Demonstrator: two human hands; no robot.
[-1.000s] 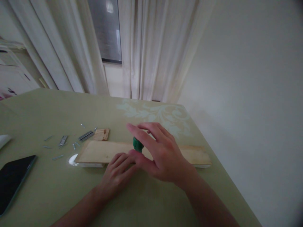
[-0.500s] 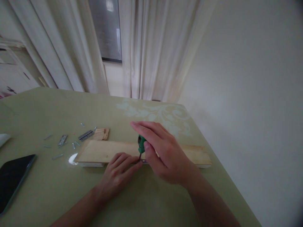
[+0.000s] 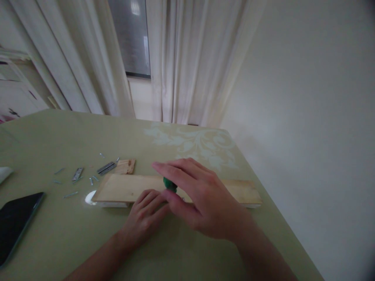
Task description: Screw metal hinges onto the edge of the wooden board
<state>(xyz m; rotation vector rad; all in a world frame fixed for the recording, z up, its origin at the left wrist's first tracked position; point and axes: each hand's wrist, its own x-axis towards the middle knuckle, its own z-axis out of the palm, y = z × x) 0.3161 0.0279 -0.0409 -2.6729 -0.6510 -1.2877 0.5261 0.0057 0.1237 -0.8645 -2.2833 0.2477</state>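
My right hand [image 3: 202, 199] is curled round a screwdriver with a green handle [image 3: 170, 185], which stands over the front edge of a long wooden board [image 3: 123, 187]. Its shaft and tip are hidden behind my right thumb. My left hand [image 3: 148, 208] rests at that same edge, fingers close together on the wood and thumb in front. The left fingertips meet near the screwdriver, and what they pinch is covered by my right hand. A sliver of a small metal plate [image 3: 183, 199] shows beside the right thumb.
Left of the board lie a metal hinge [image 3: 77, 174], a longer metal piece [image 3: 106, 168] and several screws [image 3: 70, 194]. Behind it is a small wood block [image 3: 125, 166]. A phone [image 3: 20, 222] lies on the green table [image 3: 73, 242] at the left; a wall [image 3: 316, 128] stands on the right.
My right hand has moved slightly left and down, tilting over the screwdriver. The handle has shifted left, and its shaft is now covered. My left hand has hardly moved.
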